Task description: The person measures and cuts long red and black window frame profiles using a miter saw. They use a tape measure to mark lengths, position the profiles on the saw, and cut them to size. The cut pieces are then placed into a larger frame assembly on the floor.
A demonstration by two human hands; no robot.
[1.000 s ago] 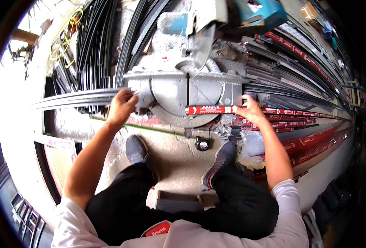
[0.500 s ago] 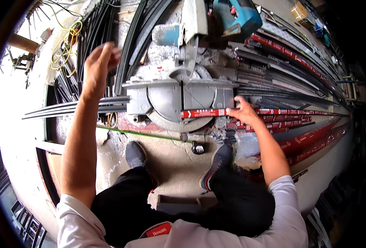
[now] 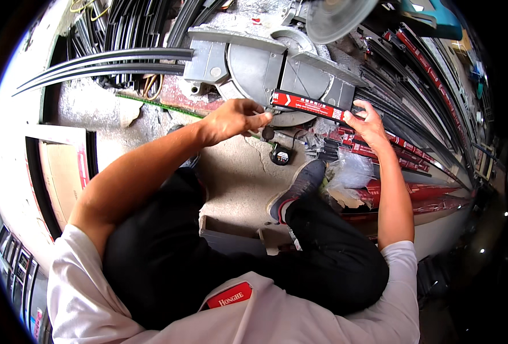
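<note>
Pinching a long red-labelled strip (image 3: pixel 311 106) at 1 o'clock, with the right hand (image 3: pixel 371 126) at 2 o'clock clamped on it between thumb and fingers; left end above the front of the grey saw base (image 3: pixel 248 63) at 12. Just beside that end, holding the left hand (image 3: pixel 234 121) between 11 and 12, thumb and fingers apart. At 10 o'clock, dark strips (image 3: pixel 150 54) up to the base; at 1, a round blade (image 3: pixel 337 18); toward 2, close to centre, on the floor, a tape measure (image 3: pixel 281 155).
</note>
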